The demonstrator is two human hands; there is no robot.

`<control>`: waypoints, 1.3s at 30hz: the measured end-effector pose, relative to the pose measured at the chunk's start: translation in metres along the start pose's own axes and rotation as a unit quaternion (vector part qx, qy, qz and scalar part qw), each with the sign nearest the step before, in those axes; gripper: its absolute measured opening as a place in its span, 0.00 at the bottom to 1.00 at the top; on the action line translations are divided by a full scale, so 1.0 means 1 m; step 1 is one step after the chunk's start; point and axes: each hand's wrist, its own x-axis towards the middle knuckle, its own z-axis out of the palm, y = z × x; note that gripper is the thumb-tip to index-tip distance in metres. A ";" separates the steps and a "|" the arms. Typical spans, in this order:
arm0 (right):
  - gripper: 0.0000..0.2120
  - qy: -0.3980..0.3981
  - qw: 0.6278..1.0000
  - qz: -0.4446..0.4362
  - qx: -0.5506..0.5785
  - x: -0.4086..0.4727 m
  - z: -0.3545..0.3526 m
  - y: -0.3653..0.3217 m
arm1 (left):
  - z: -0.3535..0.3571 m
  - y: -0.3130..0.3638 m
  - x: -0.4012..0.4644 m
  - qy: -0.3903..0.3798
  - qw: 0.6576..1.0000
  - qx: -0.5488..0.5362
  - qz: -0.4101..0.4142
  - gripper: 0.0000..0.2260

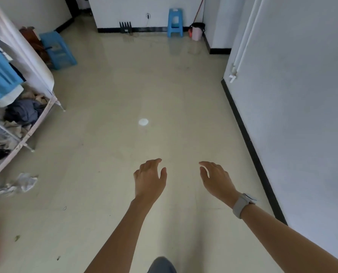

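Pale glossy floor point(125, 85) carried one round light reflection point(143, 121) at centre. A white wall point(302, 95) with black skirting point(249, 138) ran along the right. A blue stool point(175, 22) and pink bin point(197, 33) stood at the far wall point(144, 8). A clothes rack point(37, 123) stood left, heaped with garments point(24, 113).

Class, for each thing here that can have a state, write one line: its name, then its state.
left hand, open, fingers relaxed, holding nothing
right hand, open, holding nothing
watch, strapped on the right wrist
far blue stool, upright
pink bin, upright
litter on floor, crumpled
clothes on rack shelf, heaped
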 end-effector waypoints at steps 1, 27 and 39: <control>0.18 -0.011 1.000 -0.007 -0.002 0.031 0.002 -0.010 | -0.002 -0.010 0.025 -0.001 1.000 -0.001 -0.014 0.17; 0.17 -0.006 0.996 0.072 0.055 0.912 -0.026 -0.172 | -0.085 -0.054 0.934 -0.047 0.999 -0.017 -0.019 0.18; 0.18 -0.042 0.999 0.001 0.021 1.313 -0.063 -0.269 | -0.128 -0.084 1.307 -0.055 0.992 -0.006 -0.110 0.18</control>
